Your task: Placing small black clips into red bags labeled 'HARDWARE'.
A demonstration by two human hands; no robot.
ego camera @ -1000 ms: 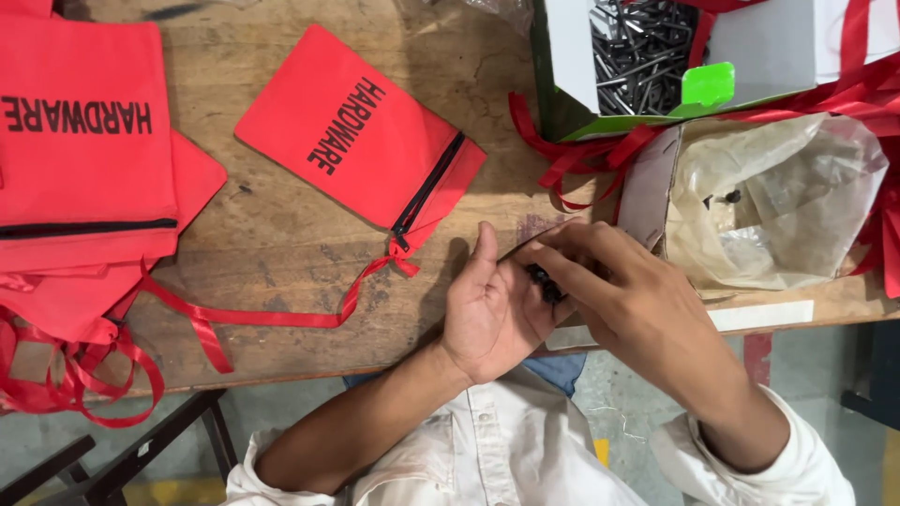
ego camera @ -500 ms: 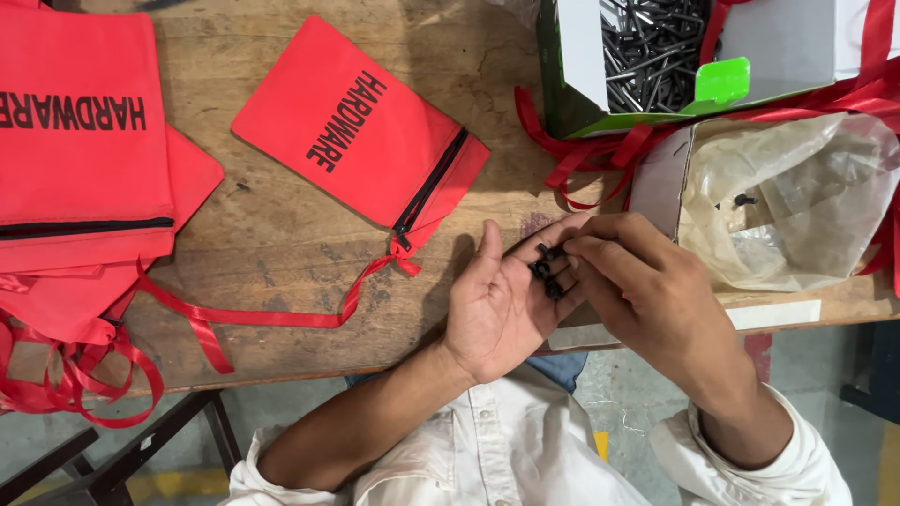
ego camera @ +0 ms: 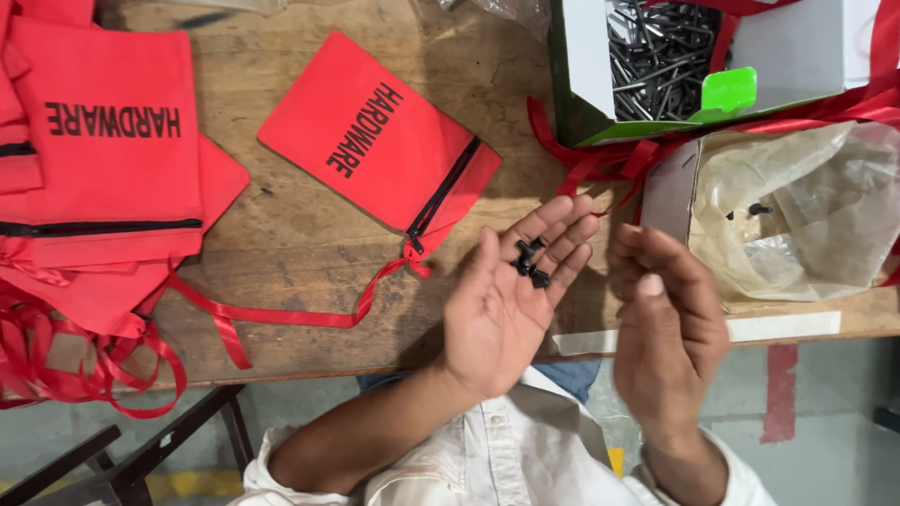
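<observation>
- Red fabric pouches (ego camera: 103,169) with black zips lie stacked at the left end of the wooden table (ego camera: 281,253), their ribbons trailing over the edge.
- One more red pouch (ego camera: 380,141) lies alone, tilted, near the table's middle.
- Left hand (ego camera: 502,305) is open, palm up, with a few small black screws (ego camera: 530,262) resting on its fingers.
- Right hand (ego camera: 670,323) hovers just beside it, fingers loosely curled, holding nothing that shows.
- Clear plastic bag (ego camera: 797,211) sits in a cardboard box at the right, beneath a green box of metal parts (ego camera: 656,56).
</observation>
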